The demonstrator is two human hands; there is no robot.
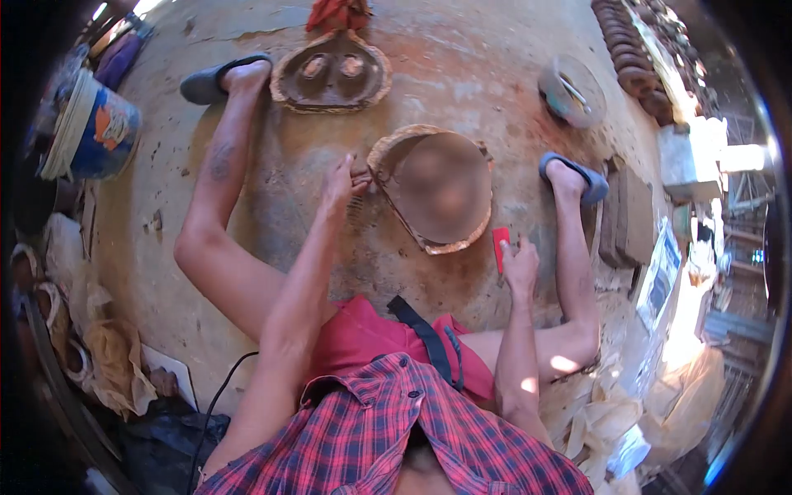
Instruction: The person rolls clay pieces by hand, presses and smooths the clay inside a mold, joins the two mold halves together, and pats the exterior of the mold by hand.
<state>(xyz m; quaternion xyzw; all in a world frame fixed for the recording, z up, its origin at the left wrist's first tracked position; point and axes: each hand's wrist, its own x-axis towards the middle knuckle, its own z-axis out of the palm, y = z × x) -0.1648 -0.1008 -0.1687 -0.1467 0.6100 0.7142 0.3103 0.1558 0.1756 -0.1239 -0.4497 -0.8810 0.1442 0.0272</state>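
Observation:
Between my legs lies a mould-like hollow piece [388, 175] with a rough, pale rim and a dark inside; much of it is blurred. Just left of its rim is my left hand [345, 180], fingers curled; whatever they hold, if anything, I cannot make out. My right hand [521, 266] grips a flat red scraper-like tool [501, 246] close to the lower right of the rim. Farther off, beside my left foot, rests a similar hollow piece [334, 92] with two raised lumps inside.
A bowl [571, 92] with a stick-like tool in it stands on the floor [462, 58] at upper right. Red cloth [338, 13] lies at the top. A blue-and-white bucket [99, 128] is at left. Brown slabs [631, 216] lean beyond my right foot. A black cable [216, 396] runs at lower left.

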